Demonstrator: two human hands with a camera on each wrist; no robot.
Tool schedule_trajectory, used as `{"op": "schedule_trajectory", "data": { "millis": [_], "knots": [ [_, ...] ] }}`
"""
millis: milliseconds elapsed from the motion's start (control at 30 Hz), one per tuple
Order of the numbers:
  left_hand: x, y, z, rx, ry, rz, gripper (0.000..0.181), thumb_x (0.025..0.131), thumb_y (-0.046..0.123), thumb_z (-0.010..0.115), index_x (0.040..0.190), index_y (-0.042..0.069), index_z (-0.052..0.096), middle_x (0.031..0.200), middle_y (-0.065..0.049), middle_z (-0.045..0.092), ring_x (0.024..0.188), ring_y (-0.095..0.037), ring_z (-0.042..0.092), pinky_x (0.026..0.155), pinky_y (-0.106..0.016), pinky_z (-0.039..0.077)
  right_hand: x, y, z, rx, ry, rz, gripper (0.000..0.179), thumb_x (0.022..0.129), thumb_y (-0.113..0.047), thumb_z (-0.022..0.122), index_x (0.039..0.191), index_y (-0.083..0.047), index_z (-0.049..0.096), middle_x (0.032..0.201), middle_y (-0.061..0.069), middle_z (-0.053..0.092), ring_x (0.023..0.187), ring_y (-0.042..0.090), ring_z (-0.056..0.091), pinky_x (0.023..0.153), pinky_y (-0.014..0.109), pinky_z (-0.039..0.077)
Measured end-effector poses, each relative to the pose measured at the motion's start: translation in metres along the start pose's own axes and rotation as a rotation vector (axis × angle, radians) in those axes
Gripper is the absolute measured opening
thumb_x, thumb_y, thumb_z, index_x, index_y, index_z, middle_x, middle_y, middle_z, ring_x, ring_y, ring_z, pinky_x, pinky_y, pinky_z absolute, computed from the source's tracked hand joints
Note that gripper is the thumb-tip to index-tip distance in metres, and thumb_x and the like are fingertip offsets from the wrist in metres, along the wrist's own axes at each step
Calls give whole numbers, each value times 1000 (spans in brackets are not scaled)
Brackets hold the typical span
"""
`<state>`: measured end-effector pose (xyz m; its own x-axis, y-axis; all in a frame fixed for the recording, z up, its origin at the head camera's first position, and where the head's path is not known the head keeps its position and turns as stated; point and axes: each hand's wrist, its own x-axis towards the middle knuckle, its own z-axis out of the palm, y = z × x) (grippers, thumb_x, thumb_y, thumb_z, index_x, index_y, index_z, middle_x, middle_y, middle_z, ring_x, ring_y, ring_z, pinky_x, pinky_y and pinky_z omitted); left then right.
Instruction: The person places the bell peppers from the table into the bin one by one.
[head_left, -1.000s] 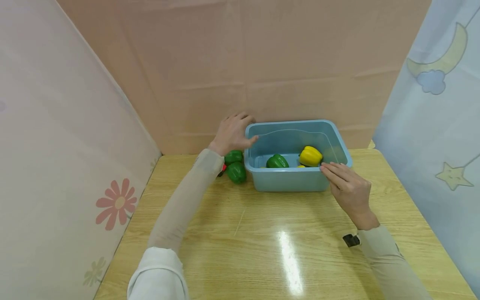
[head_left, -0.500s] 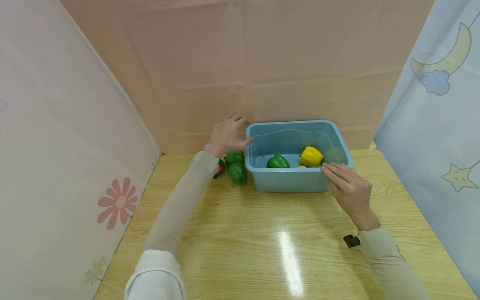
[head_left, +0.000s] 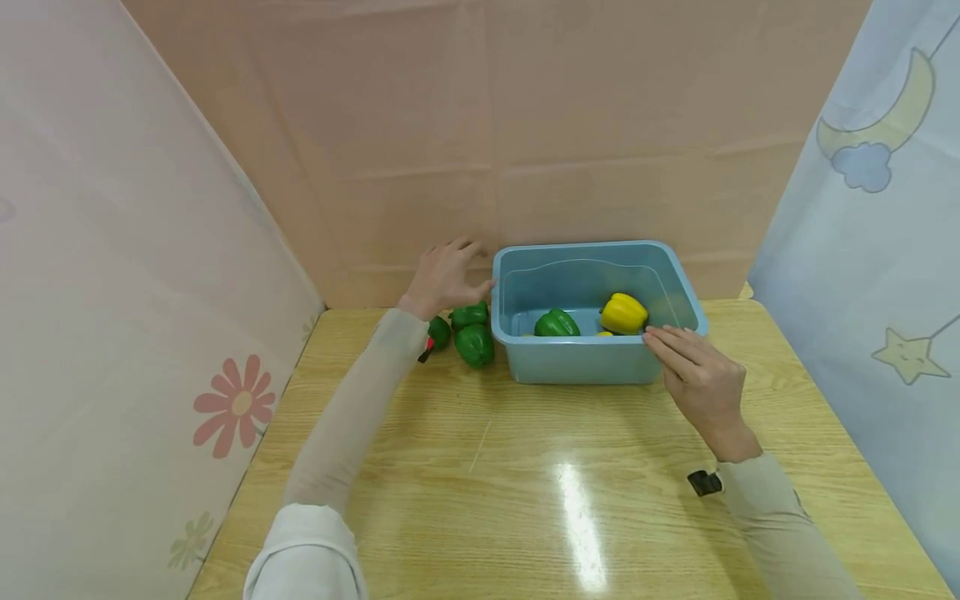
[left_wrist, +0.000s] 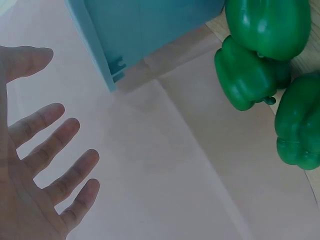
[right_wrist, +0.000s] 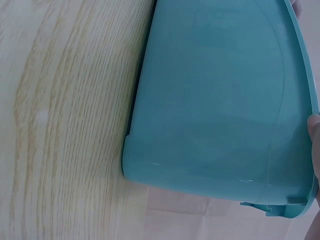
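Note:
In the head view my left hand (head_left: 446, 279) hovers by the left end of a blue plastic bin (head_left: 585, 358). Its fingers are spread and hold nothing, as the left wrist view also shows. Below it lie a green bell pepper (head_left: 475, 344), a second green pepper (head_left: 470, 315) behind, and a third (head_left: 438, 332) partly covered by the wrist. My right hand (head_left: 697, 383) grips the bin's rim at the front right corner; in the right wrist view a thumb (right_wrist: 314, 127) lies against that rim. Inside the bin are a green pepper (head_left: 557, 323) and a yellow pepper (head_left: 624, 313).
The bin stands at the back of a wooden table (head_left: 480, 483), close to a brown cloth backdrop (head_left: 600, 125). Cloth walls rise at left (head_left: 112, 333) and right (head_left: 870, 275). A sliver of something yellow (head_left: 604, 334) shows behind the bin's front rim.
My left hand has drawn away from the bin's left rim, leftward and slightly down, uncovering more of the third green pepper. The right hand has stayed on the rim.

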<state>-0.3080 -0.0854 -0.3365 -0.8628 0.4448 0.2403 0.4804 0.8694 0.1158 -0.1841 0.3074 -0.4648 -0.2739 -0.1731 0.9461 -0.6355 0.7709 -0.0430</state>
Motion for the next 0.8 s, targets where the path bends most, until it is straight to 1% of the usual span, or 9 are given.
{"op": "schedule_trajectory", "data": {
  "millis": [167, 267, 333, 400, 500, 633, 733, 800],
  "knots": [
    [-4, -5, 4, -8, 0, -18, 56, 96, 48, 69, 144, 19, 64, 151, -7, 59, 131, -35, 59, 109, -58, 49, 0, 0, 0, 2, 2, -10, 29, 88, 6, 79, 113, -8, 85, 110, 9, 82, 92, 38, 79, 114, 25, 47],
    [-6, -9, 8, -17, 1, -21, 55, 96, 47, 70, 143, 19, 65, 149, -6, 60, 127, -34, 61, 107, -56, 50, 0, 0, 0, 10, 12, -8, 31, 86, 8, 79, 112, -7, 85, 110, 9, 82, 91, 38, 79, 115, 22, 45],
    [-9, -13, 10, -25, 1, -21, 55, 95, 49, 70, 142, 20, 66, 147, -6, 62, 126, -33, 61, 107, -55, 51, 1, -1, 1, 18, 20, -2, 34, 82, 11, 80, 111, -6, 85, 109, 10, 82, 91, 39, 80, 115, 21, 44],
    [-10, -16, 13, -38, 4, -18, 55, 95, 48, 70, 140, 18, 67, 144, -6, 63, 125, -34, 61, 106, -55, 51, 1, -2, 1, 19, 26, 2, 36, 80, 12, 80, 111, -6, 85, 109, 10, 83, 90, 39, 80, 116, 20, 43],
    [-13, -19, 15, -49, 1, -24, 54, 95, 48, 71, 139, 16, 67, 144, -6, 64, 125, -34, 62, 107, -55, 51, 2, -2, 1, 15, 28, 0, 33, 83, 9, 80, 111, -7, 85, 109, 10, 83, 90, 38, 80, 115, 22, 45],
    [-16, -22, 17, -57, -1, -33, 54, 95, 45, 74, 139, 14, 67, 144, -8, 64, 126, -36, 61, 108, -58, 49, 0, 0, 1, 4, 27, -12, 23, 91, 1, 78, 111, -8, 85, 108, 9, 83, 89, 38, 80, 114, 22, 46],
    [-18, -25, 19, -46, -2, -35, 55, 95, 46, 74, 139, 15, 67, 143, -8, 65, 126, -35, 61, 108, -58, 49, 0, 0, 2, -1, 29, -17, 22, 93, -1, 77, 113, -9, 85, 108, 9, 83, 89, 38, 80, 114, 22, 46],
    [-20, -27, 20, -30, -4, -35, 55, 95, 47, 73, 139, 16, 68, 142, -8, 65, 125, -35, 62, 108, -57, 49, 0, 0, 2, -6, 30, -18, 24, 93, -1, 77, 114, -10, 85, 108, 8, 83, 89, 37, 80, 110, 27, 51]
  ]
}}
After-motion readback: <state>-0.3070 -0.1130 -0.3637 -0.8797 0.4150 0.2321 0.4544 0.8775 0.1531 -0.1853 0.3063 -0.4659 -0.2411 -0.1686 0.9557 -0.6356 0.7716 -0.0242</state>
